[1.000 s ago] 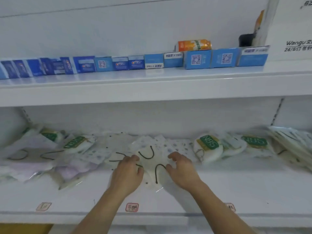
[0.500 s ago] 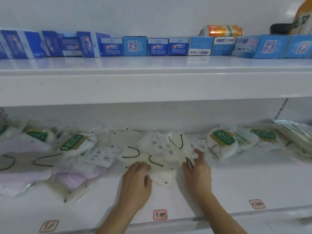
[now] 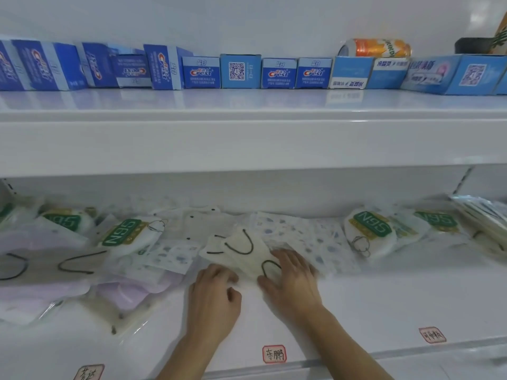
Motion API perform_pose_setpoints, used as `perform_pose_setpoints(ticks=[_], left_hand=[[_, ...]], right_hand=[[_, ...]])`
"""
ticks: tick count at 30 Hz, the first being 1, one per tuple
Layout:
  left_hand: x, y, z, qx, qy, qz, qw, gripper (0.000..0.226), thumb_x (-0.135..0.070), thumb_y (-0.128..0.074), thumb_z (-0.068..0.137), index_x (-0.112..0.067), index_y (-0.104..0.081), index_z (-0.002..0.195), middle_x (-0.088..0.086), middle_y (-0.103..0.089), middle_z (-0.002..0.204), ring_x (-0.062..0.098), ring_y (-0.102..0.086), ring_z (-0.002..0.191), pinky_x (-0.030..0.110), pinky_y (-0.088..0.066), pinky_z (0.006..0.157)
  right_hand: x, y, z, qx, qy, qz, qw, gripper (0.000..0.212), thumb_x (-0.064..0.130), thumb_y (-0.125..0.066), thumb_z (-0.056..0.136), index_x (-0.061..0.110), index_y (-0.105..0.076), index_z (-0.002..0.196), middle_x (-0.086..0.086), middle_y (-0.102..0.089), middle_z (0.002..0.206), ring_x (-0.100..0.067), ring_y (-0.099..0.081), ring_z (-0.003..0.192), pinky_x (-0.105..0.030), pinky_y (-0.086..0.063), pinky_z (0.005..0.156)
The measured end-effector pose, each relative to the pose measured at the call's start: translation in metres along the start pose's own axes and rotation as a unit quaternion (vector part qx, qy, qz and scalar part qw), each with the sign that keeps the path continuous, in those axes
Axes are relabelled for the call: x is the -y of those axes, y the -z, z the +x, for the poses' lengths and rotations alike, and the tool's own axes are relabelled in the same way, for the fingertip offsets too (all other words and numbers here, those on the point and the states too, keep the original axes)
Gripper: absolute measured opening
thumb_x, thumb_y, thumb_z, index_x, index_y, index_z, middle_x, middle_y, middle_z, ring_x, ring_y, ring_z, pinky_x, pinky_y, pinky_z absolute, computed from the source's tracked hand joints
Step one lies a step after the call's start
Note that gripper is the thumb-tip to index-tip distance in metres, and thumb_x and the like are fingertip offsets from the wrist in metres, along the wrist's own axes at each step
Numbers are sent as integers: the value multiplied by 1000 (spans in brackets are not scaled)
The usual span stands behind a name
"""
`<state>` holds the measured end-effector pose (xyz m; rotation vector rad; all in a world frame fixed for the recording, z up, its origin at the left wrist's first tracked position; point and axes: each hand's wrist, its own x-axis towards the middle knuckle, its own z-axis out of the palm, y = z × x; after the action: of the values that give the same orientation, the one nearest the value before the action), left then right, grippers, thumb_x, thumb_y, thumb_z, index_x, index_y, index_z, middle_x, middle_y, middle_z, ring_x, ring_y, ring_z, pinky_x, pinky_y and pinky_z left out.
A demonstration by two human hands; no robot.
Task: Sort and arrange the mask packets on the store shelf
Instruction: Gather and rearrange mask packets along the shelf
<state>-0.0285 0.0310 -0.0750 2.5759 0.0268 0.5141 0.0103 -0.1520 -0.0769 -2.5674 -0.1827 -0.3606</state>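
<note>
White store shelf (image 3: 384,297), lower tier: clear-wrapped cream mask packet with black ear loops (image 3: 241,253) at centre among scattered packets. Right hand (image 3: 290,281) rests spread-fingered on it; left hand (image 3: 214,294), fingers loosely curled, touches its near edge. Blue toothpaste boxes (image 3: 201,72) above.

Clear-wrapped cream mask packets with black ear loops (image 3: 241,253) fanned flat mid lower white shelf (image 3: 384,303), green N95-labelled white packets (image 3: 129,234) left and right (image 3: 370,231), pale lilac packets (image 3: 41,270) heaped far left, blue-speckled packets (image 3: 315,237) behind.
</note>
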Motion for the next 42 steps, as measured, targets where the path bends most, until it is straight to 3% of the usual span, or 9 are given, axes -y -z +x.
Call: perform_pose_setpoints(ticks=[7, 14, 22, 26, 30, 32, 34, 39, 42], left_hand=[[-3, 2, -9, 40, 2, 9, 999, 15, -40, -69, 82, -38, -71, 97, -21, -55, 102, 12, -52, 106, 35, -38, 83], [-5, 2, -11, 8, -44, 20, 999, 27, -24, -71, 85, -37, -49, 76, -22, -48, 88, 6, -50, 93, 33, -25, 69], [-8, 12, -7, -144, -8, -74, 987, 17, -19, -44, 97, -35, -43, 89, -18, -58, 77, 10, -57, 78, 39, -35, 76], [-9, 32, -4, -218, 144, -302, 917, 23, -8, -52, 102, -28, -49, 92, -7, -61, 66, 9, -57, 58, 18, -43, 55], [3, 36, 4, -245, 252, -427, 833, 20, 0, -46, 102, -18, -51, 108, 1, -60, 73, 1, -56, 55, 21, -48, 57], [7, 32, 4, -214, 216, -406, 862, 32, 8, -44, 99, -20, -58, 96, -4, -63, 77, 1, -58, 65, 31, -50, 69], [9, 27, 3, -170, 196, -396, 881, 40, 14, -44, 94, -18, -64, 83, -13, -68, 78, 2, -60, 74, 21, -48, 75], [-3, 34, 2, -124, 153, -442, 875, 17, -32, -62, 83, -17, -70, 83, -3, -73, 83, 7, -65, 79, 16, -48, 72], [-4, 33, 1, -108, 151, -437, 880, 12, -25, -74, 80, -18, -67, 86, -1, -72, 80, 11, -66, 74, 21, -52, 67]], right_hand=[[-14, -2, 2, -83, -69, 106, 988, 32, 20, -61, 76, 29, -57, 107, 1, -69, 88, -27, -61, 86, -40, -53, 71], [-9, 10, -1, -22, -7, 124, 992, 31, 37, -68, 88, 28, -59, 116, 13, -64, 104, -9, -60, 94, -31, -52, 85], [-10, -6, 3, -45, 26, 13, 999, 39, 33, -57, 86, 16, -63, 121, 0, -67, 122, -24, -58, 120, -40, -48, 102], [-14, -10, 5, -81, 7, 26, 996, 37, 18, -68, 81, 16, -64, 118, 0, -66, 110, -25, -61, 98, -34, -49, 85], [-13, -1, 6, -124, -34, 83, 988, 31, 13, -68, 85, 18, -65, 115, 1, -69, 104, -23, -60, 96, -33, -50, 79], [-8, 8, 4, -142, -26, 128, 981, 17, 16, -64, 86, 21, -64, 102, 8, -68, 95, -16, -61, 87, -25, -47, 70], [1, 18, -2, -142, -63, 211, 965, 15, 16, -64, 89, 27, -55, 94, 9, -64, 84, -9, -59, 76, -19, -43, 62], [45, 13, -12, -131, -91, 337, 928, 23, 6, -71, 88, 16, -51, 80, 4, -56, 71, -3, -52, 64, -15, -39, 57], [72, -7, -13, -57, -72, 355, 931, 17, 17, -69, 92, 21, -54, 88, 7, -62, 77, -4, -59, 71, -19, -45, 64]])
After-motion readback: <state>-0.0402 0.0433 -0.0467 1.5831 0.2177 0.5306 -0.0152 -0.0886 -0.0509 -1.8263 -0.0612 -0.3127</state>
